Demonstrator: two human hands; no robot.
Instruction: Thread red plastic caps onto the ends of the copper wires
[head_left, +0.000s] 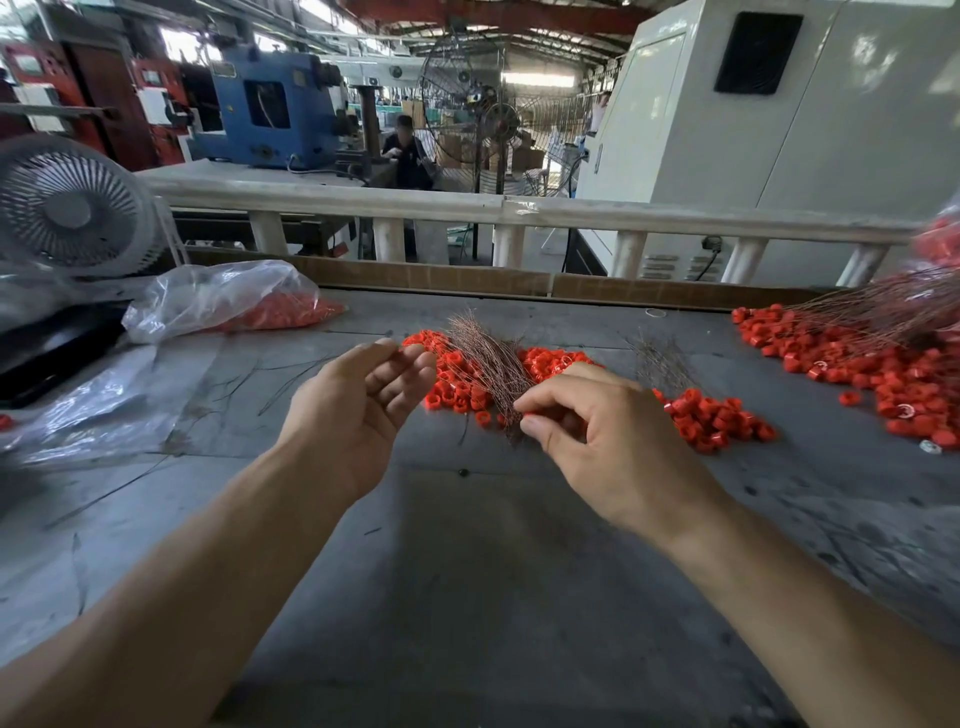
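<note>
Pinching a thin copper wire (485, 364), right hand (597, 436) fingers grip near its end — springy, light; left hand (353, 410) relaxed, spread.

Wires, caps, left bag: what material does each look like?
Wires: bare copper by the look, thin reddish-brown metallic strands, dull sheen. Caps: moulded plastic, opaque red-orange, slightly glossy. Bag: thin clear plastic film, crinkled with glare, caps showing through.

grey table (467, 571), red caps (711, 415), copper wires (488, 358), bag (218, 296)
</note>
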